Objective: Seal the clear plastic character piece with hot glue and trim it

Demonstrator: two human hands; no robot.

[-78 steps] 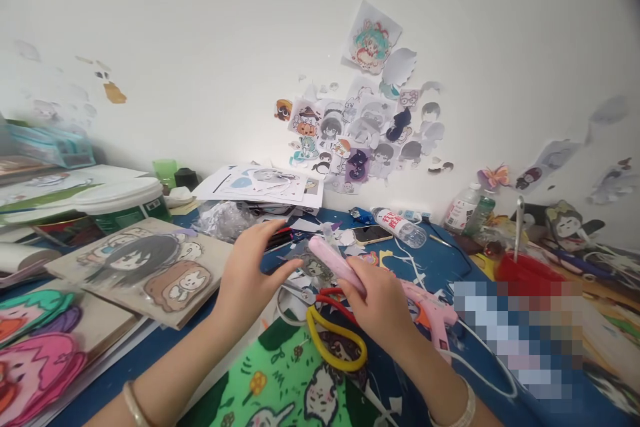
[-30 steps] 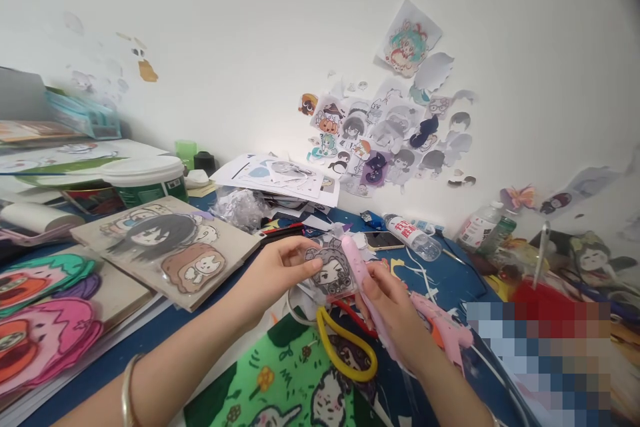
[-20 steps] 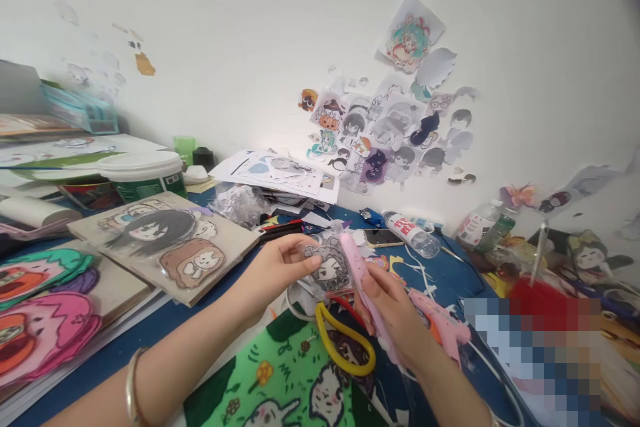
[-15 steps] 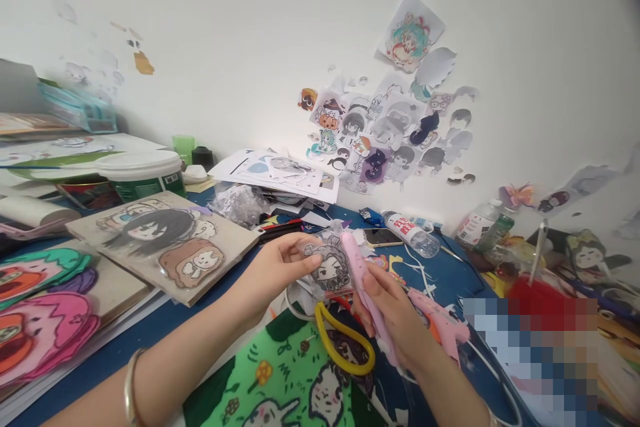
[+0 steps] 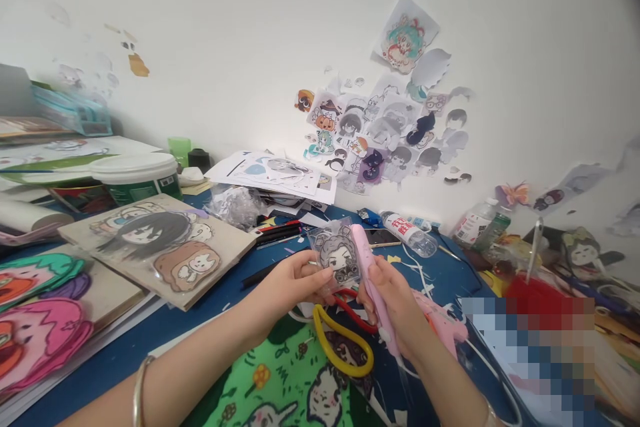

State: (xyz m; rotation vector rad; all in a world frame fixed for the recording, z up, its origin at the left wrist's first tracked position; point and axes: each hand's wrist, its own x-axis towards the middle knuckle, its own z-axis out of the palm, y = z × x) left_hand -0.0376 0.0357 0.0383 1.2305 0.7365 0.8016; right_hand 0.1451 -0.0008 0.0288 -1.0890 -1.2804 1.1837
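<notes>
Both hands have lifted their work a little higher and farther from the body than half a second ago. Left hand point(image 5: 293, 283) pinches a small cartoon cutout point(image 5: 339, 255) in a clear sleeve, held upright above the blue table point(image 5: 150, 327). Right hand point(image 5: 395, 300) is clenched around a pink pen-like tool point(image 5: 373, 283), its upper end touching the cutout's right edge. Yellow-handled scissors point(image 5: 340, 347) lie just below.

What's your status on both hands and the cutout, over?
Left hand pinching the character cutout by its lower edge. Right hand gripping the pink tool, tip at the cutout's right edge. Scissors lie below.
</notes>
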